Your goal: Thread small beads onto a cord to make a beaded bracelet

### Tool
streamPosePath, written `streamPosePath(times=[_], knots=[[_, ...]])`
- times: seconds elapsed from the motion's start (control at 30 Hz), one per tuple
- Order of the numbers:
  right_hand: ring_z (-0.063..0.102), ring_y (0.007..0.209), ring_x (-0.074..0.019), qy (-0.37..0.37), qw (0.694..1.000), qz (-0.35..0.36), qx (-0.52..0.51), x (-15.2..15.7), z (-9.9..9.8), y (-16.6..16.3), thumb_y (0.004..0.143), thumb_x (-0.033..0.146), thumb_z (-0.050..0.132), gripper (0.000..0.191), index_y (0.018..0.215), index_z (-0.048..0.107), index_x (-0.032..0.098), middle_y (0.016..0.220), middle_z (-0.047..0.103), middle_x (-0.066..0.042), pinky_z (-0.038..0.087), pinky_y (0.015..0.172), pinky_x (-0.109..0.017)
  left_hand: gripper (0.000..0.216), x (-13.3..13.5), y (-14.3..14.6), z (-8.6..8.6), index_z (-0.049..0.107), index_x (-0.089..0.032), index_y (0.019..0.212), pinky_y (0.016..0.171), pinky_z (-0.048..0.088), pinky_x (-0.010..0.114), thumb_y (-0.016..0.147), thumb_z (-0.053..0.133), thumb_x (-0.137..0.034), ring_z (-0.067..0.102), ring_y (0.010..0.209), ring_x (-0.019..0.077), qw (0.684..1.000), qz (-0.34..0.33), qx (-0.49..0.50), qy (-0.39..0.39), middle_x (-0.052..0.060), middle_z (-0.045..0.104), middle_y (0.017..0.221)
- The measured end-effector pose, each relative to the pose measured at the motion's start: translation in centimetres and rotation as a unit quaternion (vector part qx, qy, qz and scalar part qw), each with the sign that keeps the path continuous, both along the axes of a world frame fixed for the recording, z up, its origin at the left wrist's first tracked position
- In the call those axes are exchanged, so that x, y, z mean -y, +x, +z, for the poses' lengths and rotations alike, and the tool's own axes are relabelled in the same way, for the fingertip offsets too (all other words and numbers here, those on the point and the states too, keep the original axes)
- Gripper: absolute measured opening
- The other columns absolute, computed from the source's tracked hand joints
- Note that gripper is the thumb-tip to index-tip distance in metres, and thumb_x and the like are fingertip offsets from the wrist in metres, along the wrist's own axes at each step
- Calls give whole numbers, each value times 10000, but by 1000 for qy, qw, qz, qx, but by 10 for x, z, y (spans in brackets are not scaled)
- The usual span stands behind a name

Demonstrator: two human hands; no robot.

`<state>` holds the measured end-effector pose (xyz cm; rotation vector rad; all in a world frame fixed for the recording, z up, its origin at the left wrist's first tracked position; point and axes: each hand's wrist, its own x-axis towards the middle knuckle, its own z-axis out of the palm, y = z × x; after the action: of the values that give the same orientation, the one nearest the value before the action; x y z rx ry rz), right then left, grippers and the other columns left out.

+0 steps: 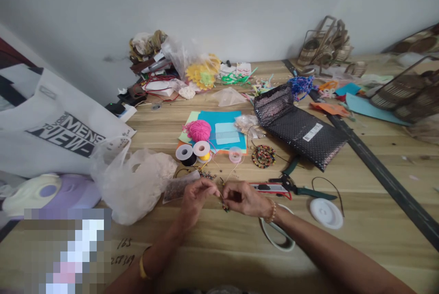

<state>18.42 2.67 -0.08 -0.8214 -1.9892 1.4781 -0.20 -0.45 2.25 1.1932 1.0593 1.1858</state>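
My left hand point(197, 198) and my right hand point(245, 199) meet over the table, fingertips pinched close together on a thin cord. A few small dark and coloured beads point(225, 207) hang from it just below the fingers. A pale thread runs up from the hands toward a small clear spool point(235, 154). Just beyond my left hand lie loose beads point(206, 174) and a clear packet of beads point(180, 187). A coiled string of multicoloured beads point(263, 156) rests farther off, past my right hand. The exact fingertip grip is too small to make out.
Behind the hands stand a black thread spool point(186, 155) and pink yarn point(198, 130). A box cutter point(270, 187), green-handled pliers point(310, 192) and a white roll point(279, 234) lie near my right arm. Leftward are a plastic bag point(137, 184) and a black bubble mailer point(302, 127) sits right.
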Motion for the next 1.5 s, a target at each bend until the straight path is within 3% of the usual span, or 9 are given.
streamPosePath(times=[0.1, 0.17, 0.27, 0.43, 0.6, 0.97, 1.2, 1.4, 1.5], knots=[[457, 543, -68, 27, 1000, 11, 8, 1, 1, 1, 759, 168, 623, 41, 779, 606, 137, 691, 572, 2, 353, 484, -172, 151, 0, 0, 2, 635, -158, 710, 683, 450, 257, 799, 642, -279, 595, 665, 139, 1000, -12, 27, -2, 17, 667, 669], [451, 532, -68, 7, 1000, 16, 0, 1, 5, 1, 760, 183, 634, 68, 803, 606, 138, 661, 563, 10, 348, 479, -174, 162, 0, 1, 2, 639, -155, 708, 691, 454, 265, 795, 647, -291, 596, 670, 145, 999, -18, 29, -10, 24, 671, 673], [435, 498, -63, -76, 996, 19, -36, 1, 13, 1, 801, 269, 624, 165, 881, 588, 130, 607, 543, 24, 324, 458, -173, 176, 0, 1, 1, 646, -152, 701, 706, 462, 271, 784, 655, -307, 603, 682, 151, 999, -18, 9, -25, 31, 682, 685], [493, 558, -81, -184, 972, -22, -145, -1, 15, 1, 778, 438, 664, 340, 892, 559, 136, 715, 578, -15, 393, 505, -199, 159, -3, 2, 2, 659, -152, 708, 708, 461, 266, 775, 652, -296, 608, 705, 158, 999, -6, -47, -18, 38, 688, 712], [389, 518, -67, -128, 980, -55, -140, -2, 13, 1, 776, 426, 679, 315, 825, 593, 127, 611, 488, 30, 315, 487, -197, 133, -4, 2, 5, 646, -157, 668, 655, 438, 245, 768, 649, -243, 575, 660, 146, 991, 9, -130, 41, 19, 649, 664], [374, 518, -84, -61, 992, -71, -87, -2, 8, 1, 817, 465, 607, 345, 748, 607, 127, 575, 471, 20, 308, 487, -212, 107, -4, 4, 6, 669, -194, 690, 696, 464, 302, 786, 639, -229, 609, 681, 181, 947, 22, -266, 180, 51, 674, 687], [381, 529, -91, -68, 988, -108, -93, -3, 10, 0, 820, 489, 587, 357, 752, 567, 139, 590, 467, 20, 314, 497, -215, 112, -17, -15, -1, 693, -211, 805, 873, 454, 383, 827, 584, -198, 564, 947, 226, 876, 71, -403, 256, 72, 665, 853], [369, 528, -89, -75, 986, -123, -86, -3, 12, 0, 822, 496, 580, 364, 761, 552, 139, 589, 453, 24, 310, 503, -215, 145, -21, -19, -12, 707, -207, 829, 915, 438, 445, 832, 572, -154, 476, 1089, 263, 796, 40, -535, 280, 79, 629, 963], [383, 535, -94, -79, 985, -132, -84, -3, 13, -1, 810, 519, 582, 382, 760, 554, 142, 602, 465, 17, 318, 505, -217, 165, -21, -17, -12, 698, -198, 829, 915, 442, 444, 849, 541, -150, 470, 1090, 257, 776, 21, -564, 282, 80, 613, 961]])
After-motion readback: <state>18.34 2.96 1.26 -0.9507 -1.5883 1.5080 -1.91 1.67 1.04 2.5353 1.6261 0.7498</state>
